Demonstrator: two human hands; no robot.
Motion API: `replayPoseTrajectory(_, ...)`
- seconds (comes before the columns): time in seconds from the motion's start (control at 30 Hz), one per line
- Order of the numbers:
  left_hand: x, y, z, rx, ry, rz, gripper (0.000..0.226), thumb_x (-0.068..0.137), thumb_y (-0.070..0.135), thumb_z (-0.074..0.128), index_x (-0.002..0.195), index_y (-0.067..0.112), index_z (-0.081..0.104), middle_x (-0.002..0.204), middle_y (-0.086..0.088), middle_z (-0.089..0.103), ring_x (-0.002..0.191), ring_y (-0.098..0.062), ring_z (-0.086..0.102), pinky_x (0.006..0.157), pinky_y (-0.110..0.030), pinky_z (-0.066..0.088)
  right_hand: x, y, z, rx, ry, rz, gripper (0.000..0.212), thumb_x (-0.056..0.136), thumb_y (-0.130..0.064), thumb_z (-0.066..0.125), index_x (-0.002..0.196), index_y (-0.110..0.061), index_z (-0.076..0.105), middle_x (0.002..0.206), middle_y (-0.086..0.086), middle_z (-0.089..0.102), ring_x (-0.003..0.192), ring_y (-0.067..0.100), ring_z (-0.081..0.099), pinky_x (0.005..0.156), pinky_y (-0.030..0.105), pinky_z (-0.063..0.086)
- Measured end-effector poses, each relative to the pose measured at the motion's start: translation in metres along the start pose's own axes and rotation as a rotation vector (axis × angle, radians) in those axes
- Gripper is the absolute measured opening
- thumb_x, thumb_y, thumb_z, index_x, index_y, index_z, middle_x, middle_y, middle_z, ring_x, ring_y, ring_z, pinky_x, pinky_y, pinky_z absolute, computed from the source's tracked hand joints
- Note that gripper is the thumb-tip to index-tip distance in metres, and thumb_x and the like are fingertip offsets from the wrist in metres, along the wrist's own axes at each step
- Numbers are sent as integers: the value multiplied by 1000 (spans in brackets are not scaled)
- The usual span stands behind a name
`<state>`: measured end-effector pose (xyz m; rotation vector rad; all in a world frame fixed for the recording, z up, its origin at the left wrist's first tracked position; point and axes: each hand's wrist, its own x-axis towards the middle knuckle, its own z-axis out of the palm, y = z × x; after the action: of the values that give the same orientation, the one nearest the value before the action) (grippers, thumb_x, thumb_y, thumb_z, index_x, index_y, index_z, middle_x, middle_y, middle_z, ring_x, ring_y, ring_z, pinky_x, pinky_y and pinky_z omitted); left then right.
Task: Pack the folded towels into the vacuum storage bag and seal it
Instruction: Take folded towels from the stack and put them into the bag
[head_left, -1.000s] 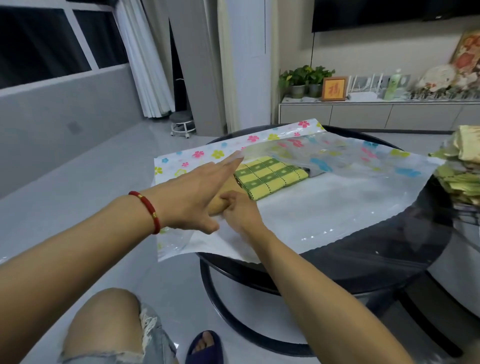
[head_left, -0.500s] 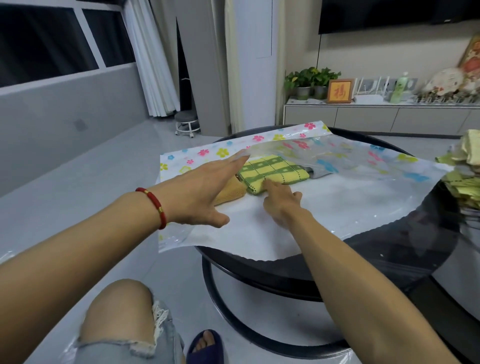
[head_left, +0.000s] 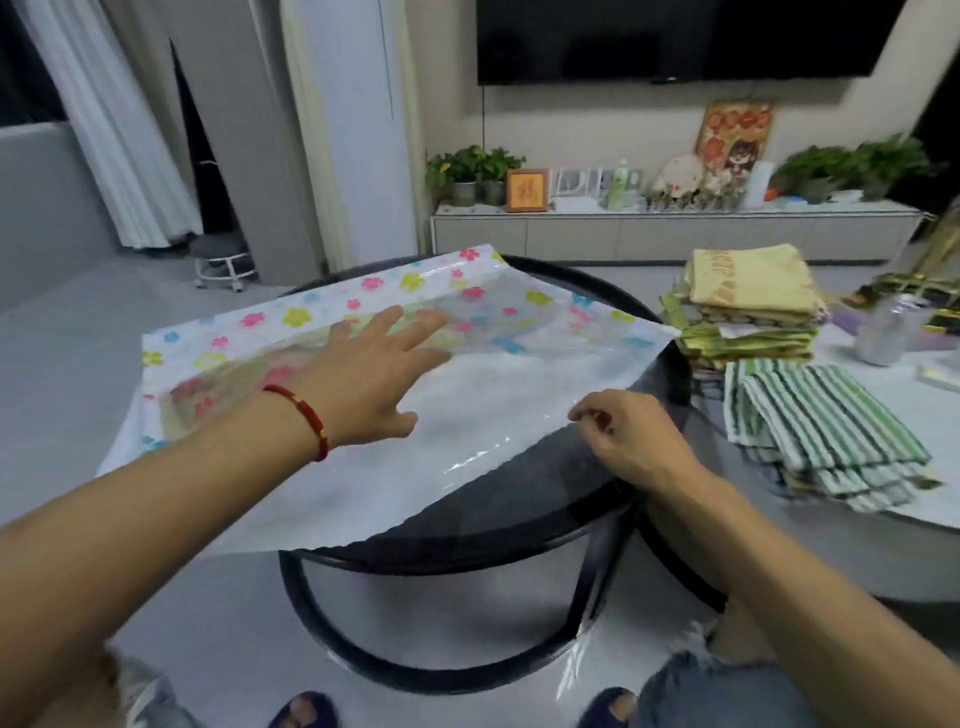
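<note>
The vacuum storage bag (head_left: 498, 415), clear with coloured flowers on a white back, lies across a round black glass table (head_left: 519, 540). My left hand (head_left: 374, 374) rests flat on the bag with its fingers spread. A faint green-yellow patch shows beside its fingertips, probably the towels in the bag, which are otherwise hidden. My right hand (head_left: 623, 436) is curled at the bag's near right edge, thumb and forefinger pinched on the plastic. A stack of folded towels (head_left: 748, 301) with a yellow one on top stands to the right. Green striped folded towels (head_left: 821, 421) lie in front of it.
The towel stacks sit on a white table at the right, beside a glass jar (head_left: 888, 327). A low TV cabinet (head_left: 675, 234) with plants and frames runs along the back wall. A small stool (head_left: 223, 260) stands by the curtain. My knees and slippers are below the table.
The view has swung right, bringing the towel stacks into sight. My right hand has left the green checked towel and moved to the bag's right edge. My left hand lies flatter on the bag.
</note>
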<state>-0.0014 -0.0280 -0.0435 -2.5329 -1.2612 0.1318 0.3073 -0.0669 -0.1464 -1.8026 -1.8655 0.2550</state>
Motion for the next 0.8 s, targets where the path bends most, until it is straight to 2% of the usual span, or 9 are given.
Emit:
replayPoseTrajectory(0.07,22,17,4,49,-23,36,74,82,49,65,148,39,34,167,5,1,150,-35,9,106,-62,37,-11,43,-28,-60,114,126,23,95,-16,58,103,-18,80,90,-2,78,80,21,70,68,33,54)
replayPoseTrajectory(0.13,42,34,8,90,-47,67,73,83,50,64,148,40,33,167,4,3,149,-36,11,107,-63,35,-15,86,-55,-147,215,282,24,97,-17,58,107,-14,80,95,5,78,82,27,70,67,33,53)
replayPoseTrajectory(0.27,72,61,13,211,-92,95,73,84,47,63,149,39,30,167,7,4,148,-36,14,105,-69,30,-12,167,-95,-345,304,564,33,100,-15,54,127,-11,71,127,26,65,115,46,61,96,50,54)
replayPoseTrajectory(0.33,81,66,16,264,-119,97,71,84,44,63,148,39,33,166,8,5,149,-36,12,104,-71,28,-8,196,-104,-337,213,753,41,104,-20,46,143,-19,58,141,27,54,130,47,50,110,54,42)
replayPoseTrajectory(0.4,87,65,20,291,-165,94,68,84,45,62,147,43,35,166,7,5,150,-36,9,105,-74,24,-5,214,-109,-273,102,895,43,107,-30,42,150,-29,46,149,24,46,137,47,42,116,56,33)
replayPoseTrajectory(0.53,91,61,28,350,-252,105,67,86,50,59,148,41,33,166,10,10,151,-35,7,105,-78,20,-2,228,-119,-247,107,869,52,99,-42,60,146,-29,44,140,24,53,130,47,47,107,54,40)
replayPoseTrajectory(0.63,94,57,23,287,-224,69,72,87,53,56,151,35,29,165,14,10,151,-29,13,106,-75,24,1,228,-134,-177,97,715,63,89,-30,78,141,-25,43,132,26,60,113,45,59,84,45,50)
replayPoseTrajectory(0.73,96,42,9,138,-147,24,83,84,55,60,154,33,22,166,16,7,151,-26,14,107,-71,29,8,225,-151,47,18,716,69,84,-19,85,139,-26,44,140,23,53,115,44,60,87,45,52)
replayPoseTrajectory(0.8,97,29,-4,32,-97,10,91,80,54,66,156,32,18,166,16,5,151,-26,15,105,-68,35,7,217,-162,355,-54,768,59,87,-12,82,136,-24,52,136,19,54,110,42,65,83,50,61)
